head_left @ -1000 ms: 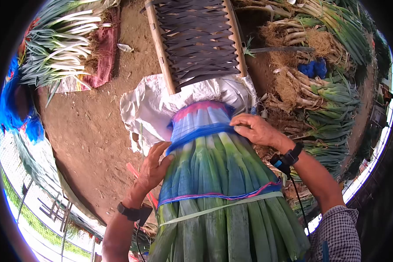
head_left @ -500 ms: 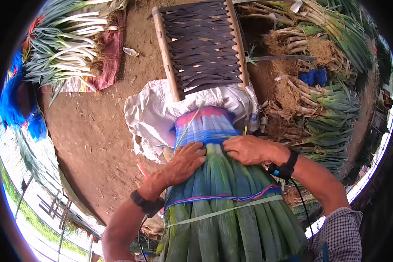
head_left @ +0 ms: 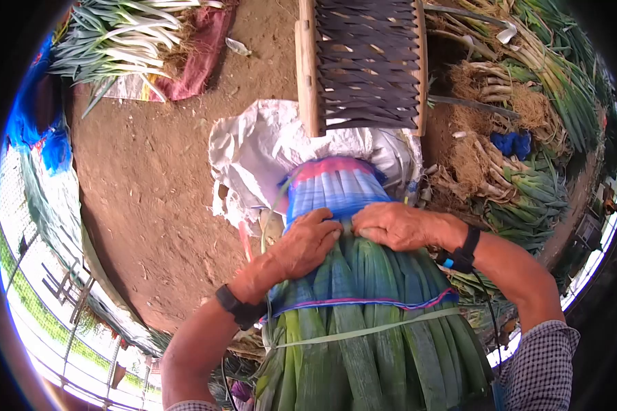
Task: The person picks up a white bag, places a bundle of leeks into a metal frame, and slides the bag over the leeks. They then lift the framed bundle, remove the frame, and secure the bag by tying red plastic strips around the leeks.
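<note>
A thick bundle of leeks [head_left: 356, 349] lies in front of me, green leaves toward me and white stalks away. A sheer blue net wrap [head_left: 332, 195] with a pink end covers the stalks and upper leaves; its pink-and-blue hem [head_left: 370, 302] crosses the leaves. Just below the hem runs a pale green tie strip [head_left: 367, 334]. My left hand [head_left: 308, 245] presses on the wrap left of centre, fingers curled into its folds. Close beside it, my right hand [head_left: 399, 227] has its fingers bent and pinching the same wrap. Both fingertips are partly hidden.
Beyond the bundle, a wooden-framed seat with woven dark straps [head_left: 370, 68] stands by a white sack [head_left: 260, 140]. More leeks [head_left: 137, 34] lie on a red cloth at upper left. Leek piles with roots [head_left: 483, 161] line the right side. Brown soil [head_left: 144, 205] stretches left.
Both hands have drawn closer together on the wrap, and their fingers are more curled, gathering it. The view has shifted, so the seat appears further right and higher.
</note>
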`<state>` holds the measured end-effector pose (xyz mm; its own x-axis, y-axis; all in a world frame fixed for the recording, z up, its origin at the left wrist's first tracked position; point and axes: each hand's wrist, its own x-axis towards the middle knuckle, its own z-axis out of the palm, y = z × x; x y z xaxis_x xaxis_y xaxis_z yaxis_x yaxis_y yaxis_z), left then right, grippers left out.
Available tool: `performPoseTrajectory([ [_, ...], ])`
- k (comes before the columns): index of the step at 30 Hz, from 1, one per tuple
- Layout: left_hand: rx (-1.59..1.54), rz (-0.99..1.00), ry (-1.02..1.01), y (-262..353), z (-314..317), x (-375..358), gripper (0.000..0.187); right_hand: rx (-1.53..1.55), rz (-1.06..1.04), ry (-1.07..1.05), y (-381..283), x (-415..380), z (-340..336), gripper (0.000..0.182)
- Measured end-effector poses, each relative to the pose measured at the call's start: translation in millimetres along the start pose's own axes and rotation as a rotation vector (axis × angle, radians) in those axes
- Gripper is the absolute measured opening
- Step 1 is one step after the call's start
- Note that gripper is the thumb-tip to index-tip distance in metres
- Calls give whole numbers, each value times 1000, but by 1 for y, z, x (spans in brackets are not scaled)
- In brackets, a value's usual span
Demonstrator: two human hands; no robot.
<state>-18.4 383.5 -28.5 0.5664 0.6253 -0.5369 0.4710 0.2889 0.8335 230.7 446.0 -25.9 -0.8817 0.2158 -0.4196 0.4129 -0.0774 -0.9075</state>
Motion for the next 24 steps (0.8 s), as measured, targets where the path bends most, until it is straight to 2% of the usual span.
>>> performPoseTrajectory([
  [2,-12,-17,34,-2,6,2,27,46,-1,66,12,1,10,21],
  [3,36,61,197,-1,3,-4,26,89,8,90,11,1,12,22],
  [5,-76,-28,191,23,-26,-23,31,98,54,77,7,0,11,26],
  [8,-231,-110,-64,88,-61,-58,36,143,117,-11,8,9,5,29],
  [10,-118,-53,-142,108,-56,-69,41,152,182,10,5,7,-3,29],
  [11,-61,-14,-176,114,-55,-69,44,146,217,23,1,3,-11,29],
  [12,-60,-24,-166,114,-57,-67,43,153,191,178,-4,-8,-15,30],
  [15,-57,-32,-169,109,-54,-62,39,239,242,249,-54,-45,-51,28],
  [18,37,126,-125,103,-48,-60,27,181,105,183,-79,-61,-49,21],
  [22,228,158,19,110,-41,-60,18,256,-14,124,-105,-57,-36,19],
  [24,345,141,124,106,-36,-61,16,214,48,88,-118,-56,-37,20],
])
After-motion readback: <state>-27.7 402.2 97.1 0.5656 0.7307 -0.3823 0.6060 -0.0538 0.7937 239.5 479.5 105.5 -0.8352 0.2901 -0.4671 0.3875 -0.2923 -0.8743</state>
